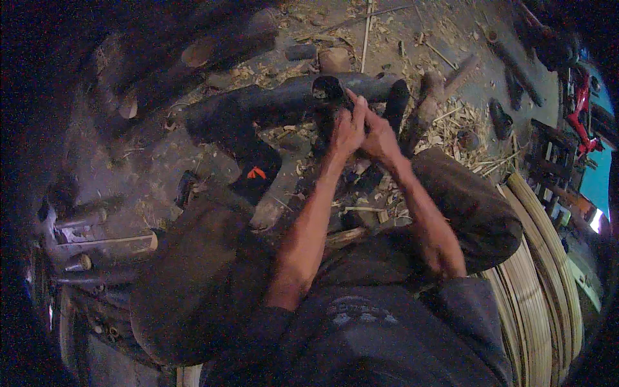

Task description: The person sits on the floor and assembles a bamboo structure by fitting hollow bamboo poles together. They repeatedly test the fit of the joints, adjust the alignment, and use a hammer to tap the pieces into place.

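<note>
Left hand (346, 132) and right hand (379, 138): pressed together, both closed around a small dark piece (327, 87), held above the knees. Ground below: wood shavings (451, 122), a dark log (271, 100). Right edge: stacked bamboo strips (535, 284).

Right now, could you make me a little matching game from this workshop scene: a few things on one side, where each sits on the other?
Things:
1. left hand
2. bundle of pale strips
3. red object
4. cut log ends

Places:
A. far right edge
B. low on the left
C. gripping the dark piece
D. beside the right knee

Pairs: 1-C, 2-D, 3-A, 4-B
</note>
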`<state>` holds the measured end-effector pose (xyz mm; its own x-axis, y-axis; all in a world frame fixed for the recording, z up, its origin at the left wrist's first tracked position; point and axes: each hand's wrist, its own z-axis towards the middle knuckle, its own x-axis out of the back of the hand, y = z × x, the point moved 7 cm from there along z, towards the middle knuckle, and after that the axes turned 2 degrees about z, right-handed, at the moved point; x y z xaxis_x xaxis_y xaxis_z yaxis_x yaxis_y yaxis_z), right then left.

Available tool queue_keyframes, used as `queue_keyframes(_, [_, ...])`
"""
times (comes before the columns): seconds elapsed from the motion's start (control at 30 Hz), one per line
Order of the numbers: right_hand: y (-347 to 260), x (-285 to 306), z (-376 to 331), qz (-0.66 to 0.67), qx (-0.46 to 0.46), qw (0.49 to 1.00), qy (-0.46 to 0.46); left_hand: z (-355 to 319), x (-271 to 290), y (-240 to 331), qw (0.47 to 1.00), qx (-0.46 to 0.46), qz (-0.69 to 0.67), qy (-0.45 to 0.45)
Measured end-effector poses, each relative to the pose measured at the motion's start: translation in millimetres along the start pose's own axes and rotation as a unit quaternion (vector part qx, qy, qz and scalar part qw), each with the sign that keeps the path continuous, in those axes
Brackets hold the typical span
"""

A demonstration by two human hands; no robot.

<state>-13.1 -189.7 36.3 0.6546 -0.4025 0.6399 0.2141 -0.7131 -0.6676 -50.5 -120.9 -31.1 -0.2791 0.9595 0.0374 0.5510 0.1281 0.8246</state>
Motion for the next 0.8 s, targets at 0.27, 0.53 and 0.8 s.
queue_keyframes(0.27, [-55.6,33.3,86.6,-0.321,0.042,0.913,-0.248,38.8,-15.3,31.7,0.861,0.097,-0.498,0.037])
queue_keyframes(0.53, [41.4,-22.8,-8.3,0.294,0.019,0.941,0.166,-18.4,3.4,65.5,0.969,-0.023,0.232,-0.078])
queue_keyframes(0.8, [54.7,-100.7,-10.1,0.428,-0.05,0.88,0.201,-2.5,23.5,25.3,0.944,-0.037,0.32,-0.078])
